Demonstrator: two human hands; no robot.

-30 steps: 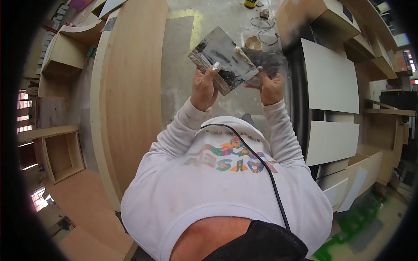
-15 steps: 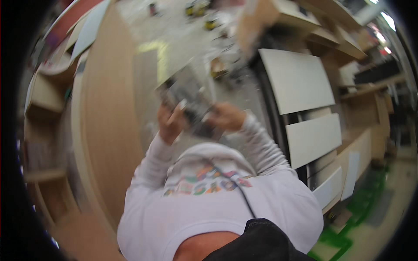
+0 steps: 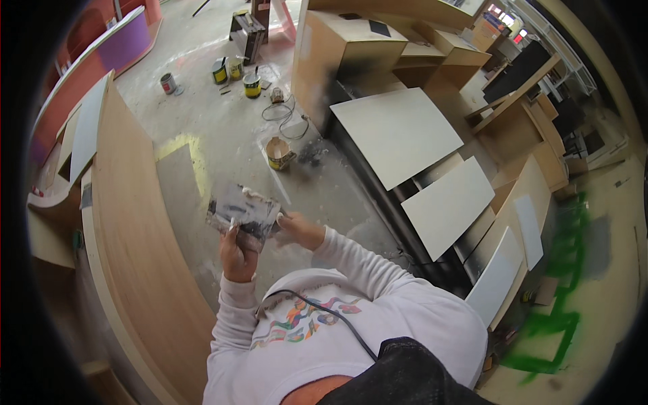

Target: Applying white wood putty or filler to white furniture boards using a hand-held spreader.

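Observation:
A thin grey rectangular plate (image 3: 233,206), smeared black and white, is held up in front of my body. White paste lies along its far edge. My left hand (image 3: 238,258) grips its near side, with the thumb on top and the fingers underneath. At the plate's right edge is my right hand (image 3: 305,230), its fingers curled closed. What it grips there is mostly hidden, and I cannot tell whether it is the plate's edge or a separate tool. White smears show on my fingertips.
A long curved wooden counter (image 3: 138,223) runs along my left. White panels (image 3: 398,135) rest on a black-sprayed support at my right. Ahead on the floor stand an open tin (image 3: 277,154), several yellow-labelled tins (image 3: 252,85) and a loose cable (image 3: 287,125). Wooden cabinets (image 3: 354,50) stand beyond.
The view has swung and sharpened, bringing more of the floor and tins into sight. Both hands still hold the plate area before me; the right hand now sits closer to its right edge.

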